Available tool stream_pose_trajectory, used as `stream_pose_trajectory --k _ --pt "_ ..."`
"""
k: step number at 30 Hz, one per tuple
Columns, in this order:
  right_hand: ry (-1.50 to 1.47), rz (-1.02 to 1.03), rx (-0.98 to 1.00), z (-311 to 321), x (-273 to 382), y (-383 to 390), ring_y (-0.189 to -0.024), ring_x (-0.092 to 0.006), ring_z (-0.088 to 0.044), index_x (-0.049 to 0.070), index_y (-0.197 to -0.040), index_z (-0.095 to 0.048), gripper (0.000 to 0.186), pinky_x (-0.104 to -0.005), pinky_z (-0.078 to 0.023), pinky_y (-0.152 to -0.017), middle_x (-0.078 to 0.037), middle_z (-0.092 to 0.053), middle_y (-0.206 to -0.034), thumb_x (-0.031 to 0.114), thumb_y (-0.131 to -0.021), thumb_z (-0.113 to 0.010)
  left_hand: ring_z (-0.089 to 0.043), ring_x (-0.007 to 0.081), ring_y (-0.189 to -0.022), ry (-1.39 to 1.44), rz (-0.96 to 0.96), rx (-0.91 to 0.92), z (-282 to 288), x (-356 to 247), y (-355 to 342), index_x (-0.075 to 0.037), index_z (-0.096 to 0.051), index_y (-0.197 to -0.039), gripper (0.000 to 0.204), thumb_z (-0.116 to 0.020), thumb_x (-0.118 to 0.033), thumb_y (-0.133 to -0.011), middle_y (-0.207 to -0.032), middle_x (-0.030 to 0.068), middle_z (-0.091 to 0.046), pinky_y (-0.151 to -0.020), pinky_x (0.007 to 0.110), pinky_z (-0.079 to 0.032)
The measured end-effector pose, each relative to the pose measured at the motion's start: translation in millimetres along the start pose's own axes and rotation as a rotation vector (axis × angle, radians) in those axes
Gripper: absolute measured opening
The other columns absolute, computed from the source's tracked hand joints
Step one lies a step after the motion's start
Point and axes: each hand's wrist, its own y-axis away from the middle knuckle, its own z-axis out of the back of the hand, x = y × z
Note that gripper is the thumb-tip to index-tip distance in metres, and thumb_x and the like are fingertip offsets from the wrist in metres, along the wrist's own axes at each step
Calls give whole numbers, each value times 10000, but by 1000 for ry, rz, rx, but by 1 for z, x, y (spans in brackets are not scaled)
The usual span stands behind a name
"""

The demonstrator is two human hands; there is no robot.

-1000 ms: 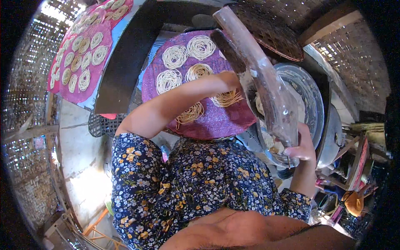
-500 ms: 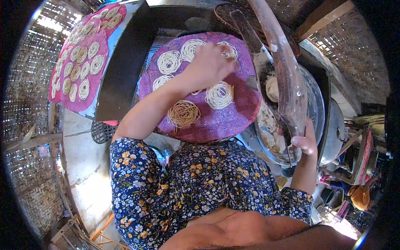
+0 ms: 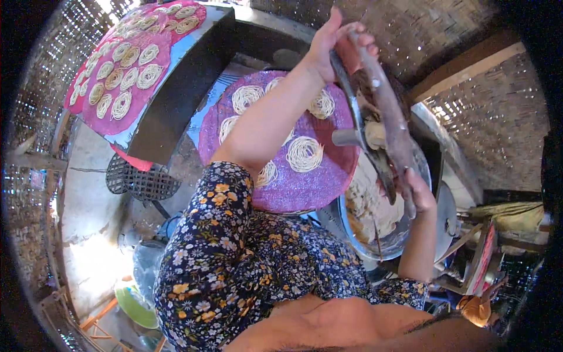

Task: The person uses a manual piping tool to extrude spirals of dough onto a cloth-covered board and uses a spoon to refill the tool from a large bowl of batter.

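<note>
My left hand (image 3: 347, 50) closes around the far ends of a two-armed wooden press (image 3: 391, 111). My right hand (image 3: 417, 192) grips its near end. A pale plug (image 3: 375, 136) sits between the press arms, and a short metal cylinder (image 3: 345, 138) sticks out to their left. The press is held over a metal basin (image 3: 347, 230) with pale dough (image 3: 375, 193) in it. Left of the basin lies a round tray covered with pink-purple cloth (image 3: 314, 189). Several coiled noodle nests (image 3: 304, 154) rest on it, some hidden behind my left forearm.
At the far left, another pink cloth (image 3: 105, 120) carries several noodle nests. A dark board (image 3: 158, 126) stands between it and the tray. A woven basket (image 3: 143, 179) and a green basin (image 3: 136, 305) are lower left. Woven bamboo walls (image 3: 498, 111) close in around the workspace.
My left hand has gone from above the noodle nests to the far end of the press. The press has tilted, bringing the metal cylinder into sight. My view has shifted.
</note>
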Motion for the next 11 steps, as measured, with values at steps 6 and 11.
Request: stream_pose_trajectory --k 6,11 --pt "40 13 16 -3 5 -38 -706 -179 -595 -11 -1029 -541 608 -305 -485 -620 -104 -607 -847 543 -783 -502 -503 188 -593 109 -34 -42 45 -7 5 -157 -499 -689 475 -472 -626 -761 -605 -3 -501 -769 434 -423" --pt "127 62 78 -6 23 -19 -703 -181 -595 -11 -1183 -465 721 -314 -490 -617 -113 -609 -868 573 -762 -507 -553 261 -649 177 -41 46 48 3 12 -125 -554 -722 513 -492 -634 -745 -620 41 -550 -785 453 -407"
